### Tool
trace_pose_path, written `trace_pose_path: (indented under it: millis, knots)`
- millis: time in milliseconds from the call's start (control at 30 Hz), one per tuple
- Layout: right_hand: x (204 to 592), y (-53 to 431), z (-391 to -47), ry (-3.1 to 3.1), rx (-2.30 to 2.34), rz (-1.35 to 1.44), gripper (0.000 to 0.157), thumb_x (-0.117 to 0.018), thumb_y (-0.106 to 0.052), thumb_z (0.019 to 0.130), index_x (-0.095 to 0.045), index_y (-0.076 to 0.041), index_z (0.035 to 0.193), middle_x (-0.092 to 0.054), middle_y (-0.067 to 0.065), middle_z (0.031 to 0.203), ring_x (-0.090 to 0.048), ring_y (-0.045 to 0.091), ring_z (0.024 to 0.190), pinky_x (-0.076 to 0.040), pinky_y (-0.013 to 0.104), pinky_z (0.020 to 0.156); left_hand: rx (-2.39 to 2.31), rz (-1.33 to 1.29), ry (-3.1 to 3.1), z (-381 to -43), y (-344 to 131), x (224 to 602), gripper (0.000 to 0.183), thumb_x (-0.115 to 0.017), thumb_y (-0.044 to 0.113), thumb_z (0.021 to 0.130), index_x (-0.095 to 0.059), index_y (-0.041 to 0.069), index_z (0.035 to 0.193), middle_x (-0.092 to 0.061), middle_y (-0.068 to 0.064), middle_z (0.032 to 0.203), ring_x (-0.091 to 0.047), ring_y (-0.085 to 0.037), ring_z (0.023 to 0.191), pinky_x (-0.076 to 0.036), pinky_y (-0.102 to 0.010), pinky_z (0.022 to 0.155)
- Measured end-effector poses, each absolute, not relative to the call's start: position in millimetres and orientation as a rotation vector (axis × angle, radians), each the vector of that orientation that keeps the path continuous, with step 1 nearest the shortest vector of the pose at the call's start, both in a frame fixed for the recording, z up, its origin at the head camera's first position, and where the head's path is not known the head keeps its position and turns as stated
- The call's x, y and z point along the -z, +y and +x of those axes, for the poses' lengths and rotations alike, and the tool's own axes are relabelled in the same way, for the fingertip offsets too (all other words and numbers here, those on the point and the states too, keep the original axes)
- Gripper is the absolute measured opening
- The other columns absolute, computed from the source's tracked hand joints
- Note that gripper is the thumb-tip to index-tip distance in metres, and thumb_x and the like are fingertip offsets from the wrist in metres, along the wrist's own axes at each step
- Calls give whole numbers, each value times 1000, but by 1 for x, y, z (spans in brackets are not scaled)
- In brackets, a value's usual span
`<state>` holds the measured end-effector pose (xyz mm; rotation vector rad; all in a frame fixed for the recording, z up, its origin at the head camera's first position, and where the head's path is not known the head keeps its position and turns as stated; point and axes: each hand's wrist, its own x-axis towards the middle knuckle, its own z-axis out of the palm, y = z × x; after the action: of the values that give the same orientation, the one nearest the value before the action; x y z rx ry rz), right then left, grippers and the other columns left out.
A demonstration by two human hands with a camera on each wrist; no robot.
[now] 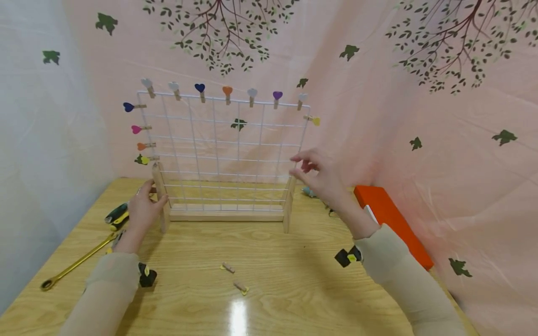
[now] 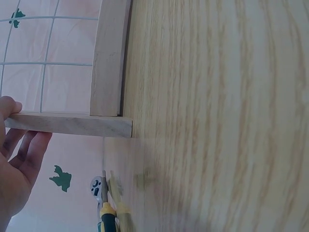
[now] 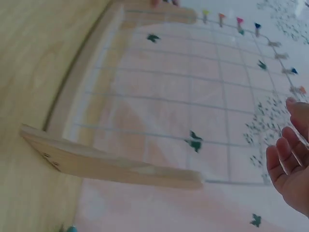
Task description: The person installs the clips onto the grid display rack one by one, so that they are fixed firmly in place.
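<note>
A white wire grid [image 1: 238,140] stands upright in a wooden stand [image 1: 227,217]. My left hand [image 1: 143,210] grips the stand's left post [image 2: 72,124], thumb on one side and fingers on the other. Beside the grid's right edge, above the right post [image 1: 288,210], my right hand [image 1: 321,177] has its fingers loosely bent, with nothing showing between them. Small wooden clothespins with coloured hearts line the grid's top, such as an orange one [image 1: 227,91]. Others clip its left side, and a yellow one [image 1: 315,121] sits at upper right. Two clothespins [image 1: 228,267] lie on the table.
At left on the table [image 1: 189,298] lie a golden wrench [image 1: 80,261] and a green-and-yellow tool [image 1: 117,215]. A red-orange box [image 1: 391,224] lies along the right edge. Pink fabric with printed leaves hangs behind the grid.
</note>
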<state>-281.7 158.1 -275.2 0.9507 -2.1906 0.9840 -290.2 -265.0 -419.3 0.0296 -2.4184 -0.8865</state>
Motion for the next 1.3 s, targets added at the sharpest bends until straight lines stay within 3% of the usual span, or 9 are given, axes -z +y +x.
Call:
trace_pose_path:
  millis: [200, 400, 600, 833, 1167, 1300]
  knots:
    - [341, 131, -256, -2473, -909, 1166, 33, -69, -30, 76, -62, -17, 106, -58, -8, 97, -52, 8, 77, -49, 26, 65, 894, 47, -2428, -291, -265, 421, 50, -58, 17, 85, -40, -1, 129, -55, -27, 105, -58, -39, 77, -46, -50, 67]
    - [403, 108, -232, -2646, -901, 1387, 36, -71, -25, 75, -61, -16, 109, -59, -3, 102, -53, 8, 80, -49, 25, 66, 886, 44, -2416, -293, -264, 421, 49, -58, 16, 85, -41, -1, 127, -55, -26, 104, -58, -39, 76, -46, -50, 66]
    - [441, 94, -211, -2704, -871, 1600, 35, -70, -29, 76, -61, -16, 107, -58, -5, 101, -55, 9, 81, -46, 16, 65, 856, 36, -2420, -293, -264, 421, 49, -58, 17, 85, -41, -1, 127, -55, -25, 103, -58, -38, 76, -46, -49, 66]
    - [456, 84, -204, -2720, -723, 1725, 38, -68, -37, 76, -59, -21, 110, -56, -11, 99, -50, -4, 88, -39, 8, 75, 852, 36, -2430, -293, -264, 419, 49, -59, 16, 85, -40, 0, 128, -56, -26, 102, -57, -38, 76, -46, -49, 66]
    - [455, 82, -208, -2686, -727, 1784, 24, -68, -21, 79, -63, -16, 101, -59, -7, 83, -50, 0, 70, -37, 4, 59, 871, 55, -2478, -294, -266, 419, 50, -56, 19, 87, -38, 2, 130, -55, -26, 106, -58, -38, 78, -45, -49, 66]
    - [454, 84, -209, -2669, -714, 1758, 20, -68, -16, 77, -65, -15, 97, -60, -7, 81, -51, -2, 68, -36, 3, 59, 870, 55, -2472, -296, -266, 420, 50, -56, 20, 87, -38, 2, 130, -55, -26, 105, -59, -38, 77, -46, -48, 63]
